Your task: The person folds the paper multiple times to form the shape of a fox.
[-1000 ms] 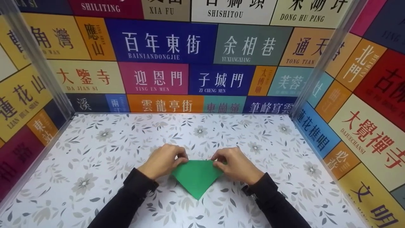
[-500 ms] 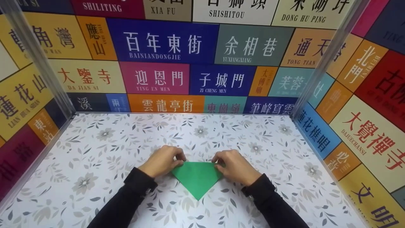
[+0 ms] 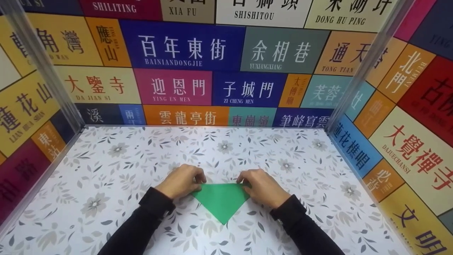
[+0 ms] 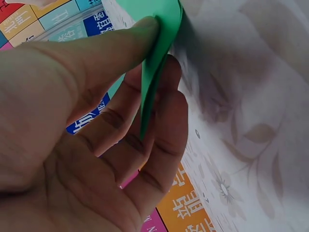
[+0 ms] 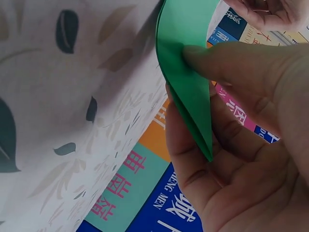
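Observation:
A green sheet of paper (image 3: pixel 223 202), folded into a triangle, points toward the person in the head view, its long edge on the far side. My left hand (image 3: pixel 182 182) pinches its left corner between thumb and fingers. At the opposite corner my right hand (image 3: pixel 263 187) pinches it the same way. The left wrist view shows the folded layers of the green paper (image 4: pixel 161 43) with the thumb on one face and curled fingers behind. In the right wrist view the paper (image 5: pixel 186 72) bends, its layers slightly parted near the pointed corner.
The table (image 3: pixel 106 226) has a white cover printed with grey leaves and flowers. A back wall (image 3: pixel 187 46) and side walls of coloured blocks with Chinese lettering enclose it. Clear strips (image 3: pixel 53 71) run along the corners.
Both hands and the paper's far edge have shifted slightly toward the person. The left hand has also slid a little left along the edge. Both still pinch the paper.

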Available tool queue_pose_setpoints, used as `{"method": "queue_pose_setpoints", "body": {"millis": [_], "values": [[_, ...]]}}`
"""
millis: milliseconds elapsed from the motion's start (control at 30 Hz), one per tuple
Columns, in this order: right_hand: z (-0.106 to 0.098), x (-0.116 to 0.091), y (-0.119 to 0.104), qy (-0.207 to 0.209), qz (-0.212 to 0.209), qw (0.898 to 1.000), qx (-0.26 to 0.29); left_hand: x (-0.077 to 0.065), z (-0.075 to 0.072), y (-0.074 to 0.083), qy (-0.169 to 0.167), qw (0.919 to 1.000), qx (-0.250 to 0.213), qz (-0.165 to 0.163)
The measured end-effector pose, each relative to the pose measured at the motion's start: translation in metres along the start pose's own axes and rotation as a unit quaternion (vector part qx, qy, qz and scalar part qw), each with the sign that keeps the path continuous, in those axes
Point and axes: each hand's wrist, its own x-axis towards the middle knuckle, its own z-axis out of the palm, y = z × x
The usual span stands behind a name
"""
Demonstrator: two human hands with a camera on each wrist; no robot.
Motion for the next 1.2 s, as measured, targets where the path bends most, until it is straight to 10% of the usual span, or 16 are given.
{"method": "queue_pose_setpoints", "body": {"millis": [867,1200], "values": [[0.007,-0.005,0.003,-0.01,-0.008,0.999,-0.043,0.0,0.003,0.004,0.019,0.9981,0.058,-0.009],[0.008,-0.006,0.005,0.0,0.002,0.999,-0.05,-0.004,0.01,0.021,-0.009,0.9952,0.033,0.092]]}}
